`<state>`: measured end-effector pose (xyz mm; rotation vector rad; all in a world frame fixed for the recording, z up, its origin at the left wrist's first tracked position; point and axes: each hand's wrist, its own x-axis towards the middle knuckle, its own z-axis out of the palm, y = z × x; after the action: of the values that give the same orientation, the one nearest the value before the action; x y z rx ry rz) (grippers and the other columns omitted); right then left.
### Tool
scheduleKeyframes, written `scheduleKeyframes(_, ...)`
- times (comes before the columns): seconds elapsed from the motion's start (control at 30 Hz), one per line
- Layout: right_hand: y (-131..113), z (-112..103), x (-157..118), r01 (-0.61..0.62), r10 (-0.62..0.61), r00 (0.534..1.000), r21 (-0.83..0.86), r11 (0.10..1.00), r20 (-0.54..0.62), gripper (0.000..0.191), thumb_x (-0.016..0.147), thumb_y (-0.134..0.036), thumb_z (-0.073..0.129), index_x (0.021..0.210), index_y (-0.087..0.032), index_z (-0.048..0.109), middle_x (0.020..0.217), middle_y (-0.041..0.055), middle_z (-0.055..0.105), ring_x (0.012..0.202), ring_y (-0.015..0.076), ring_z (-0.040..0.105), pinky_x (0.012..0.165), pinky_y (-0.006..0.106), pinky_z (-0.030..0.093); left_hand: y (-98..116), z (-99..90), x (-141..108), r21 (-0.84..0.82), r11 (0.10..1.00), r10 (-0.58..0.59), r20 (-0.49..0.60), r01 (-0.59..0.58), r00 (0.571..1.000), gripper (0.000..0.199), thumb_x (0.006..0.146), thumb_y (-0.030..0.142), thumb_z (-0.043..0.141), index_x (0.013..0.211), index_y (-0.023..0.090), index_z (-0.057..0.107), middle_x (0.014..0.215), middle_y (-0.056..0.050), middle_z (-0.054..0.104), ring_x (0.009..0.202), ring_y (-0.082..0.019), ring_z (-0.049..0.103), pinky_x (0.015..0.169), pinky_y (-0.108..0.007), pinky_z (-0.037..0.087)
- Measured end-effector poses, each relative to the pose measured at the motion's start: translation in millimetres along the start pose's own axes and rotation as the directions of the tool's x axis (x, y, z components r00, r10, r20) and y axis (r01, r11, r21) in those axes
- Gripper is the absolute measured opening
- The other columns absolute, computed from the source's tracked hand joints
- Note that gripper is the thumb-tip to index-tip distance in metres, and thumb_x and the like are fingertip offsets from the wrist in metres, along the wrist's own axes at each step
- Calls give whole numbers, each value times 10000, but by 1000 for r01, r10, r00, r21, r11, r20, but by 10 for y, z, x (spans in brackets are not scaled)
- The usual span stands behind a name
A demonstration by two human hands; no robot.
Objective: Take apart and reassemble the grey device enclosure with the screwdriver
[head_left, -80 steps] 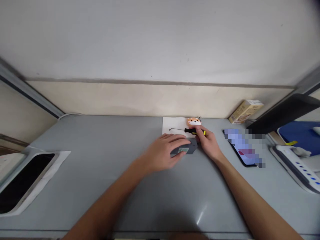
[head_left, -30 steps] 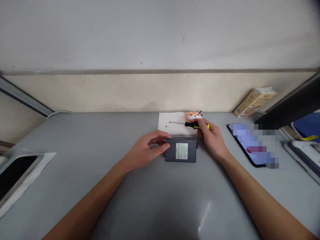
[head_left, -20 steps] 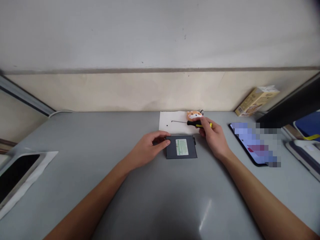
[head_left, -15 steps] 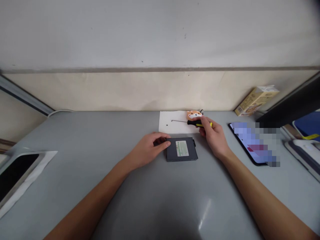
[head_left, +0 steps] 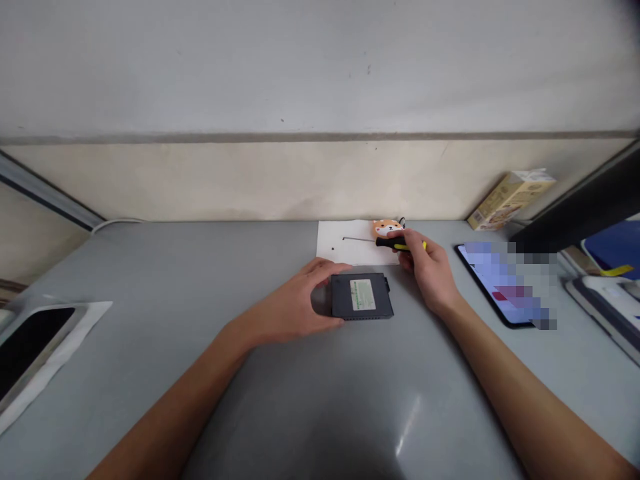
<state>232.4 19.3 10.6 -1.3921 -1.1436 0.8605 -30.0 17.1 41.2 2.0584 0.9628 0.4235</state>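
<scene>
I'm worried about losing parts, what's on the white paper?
A small dark piece, and an orange animal-faced item at the far right corner. The right hand and screwdriver cover part; anything beneath them is hidden.

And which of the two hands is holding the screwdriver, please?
The right hand: it grips the screwdriver, while the left hand is spread around one end of the box.

The left hand (head_left: pixel 298 305) curves around a dark box (head_left: pixel 363 297); the right hand (head_left: pixel 424 263) holds a screwdriver (head_left: pixel 386 243).
</scene>
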Motion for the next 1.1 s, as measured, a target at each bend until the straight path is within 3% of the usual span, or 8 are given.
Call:
scheduleKeyframes(0.13,47,-33,36,-2,6,999,88,996,-49,399,921,-559,566,955,-225,781,1020,47,736,674,131,522,591,276,392,-47,-6,10,-44,997,-63,-38,62,997,734,778,432,842,1445,351,546,1355,-53,610,1149,-257,627,1002,-402,540)
scheduleKeyframes(0.23,76,-64,64,12,1,998,207,978,-60,308,884,-468,575,852,-214,746,968,65,721,763,183,579,575,288,381,-76,-42,20,-77,991,-114,-45,110,992,583,839,529,774,1363,320,625,1201,-48,675,1071,-237,653,908,-358,553)
scheduleKeyframes(0.37,54,-98,70,25,1,998,391,920,-67,217,833,-389,562,718,-221,637,882,81,675,667,184,520,540,326,346,-77,-79,40,-78,987,-146,-36,143,989,426,949,591,612,1233,287,705,1069,-44,714,940,-217,667,775,-318,533)
scheduleKeyframes(0.53,-1,-121,58,-22,50,998,542,840,-37,185,816,-317,564,673,-212,612,845,78,625,594,151,442,548,339,355,-37,-47,68,-86,987,-141,-77,134,987,434,1016,598,485,1145,253,713,1065,-28,727,947,-220,658,795,-319,503)
scheduleKeyframes(0.7,-2,-112,33,-52,50,999,578,814,20,199,826,-284,542,679,-205,650,853,77,595,592,144,413,547,336,361,-25,19,85,-60,990,-135,-156,127,979,534,1053,599,352,933,203,691,890,-24,695,830,-215,628,743,-320,495)
scheduleKeyframes(0.9,-45,-62,-23,-113,62,993,613,782,104,210,826,-285,570,688,-194,700,857,78,582,631,148,428,547,313,392,-104,67,111,-93,988,-139,-211,121,968,567,1069,593,318,980,199,715,923,-39,718,883,-222,641,800,-322,518)
scheduleKeyframes(1.1,-102,-12,-49,-163,127,987,675,720,103,166,734,-249,617,629,-154,704,863,65,581,679,136,474,535,275,401,-155,73,131,-128,991,-70,-358,26,931,489,1091,514,329,1148,235,728,1071,-37,742,959,-195,661,899,-312,528)
